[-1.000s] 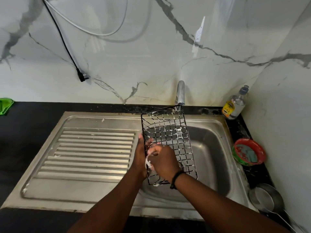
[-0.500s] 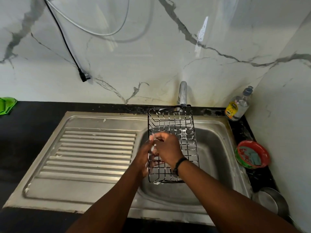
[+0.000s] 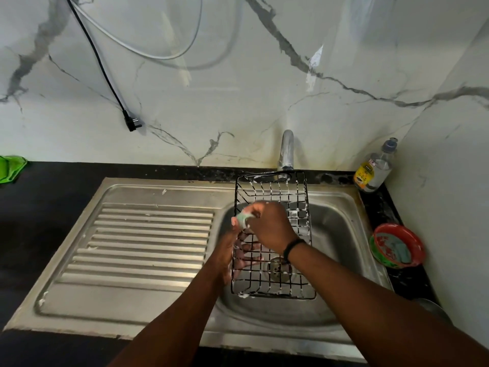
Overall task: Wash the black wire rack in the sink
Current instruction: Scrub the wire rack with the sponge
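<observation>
We see the black wire rack (image 3: 275,234) held over the sink (image 3: 341,234), soapy, left hand (image 3: 234,254) gripping its left edge, fingers partly hidden behind wires, right hand (image 3: 270,225) closed on a small sponge (image 3: 242,218), mostly hidden.

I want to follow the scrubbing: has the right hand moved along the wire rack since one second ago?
Yes. The right hand has moved up the black wire rack, away from its near edge and toward the tap.
</observation>
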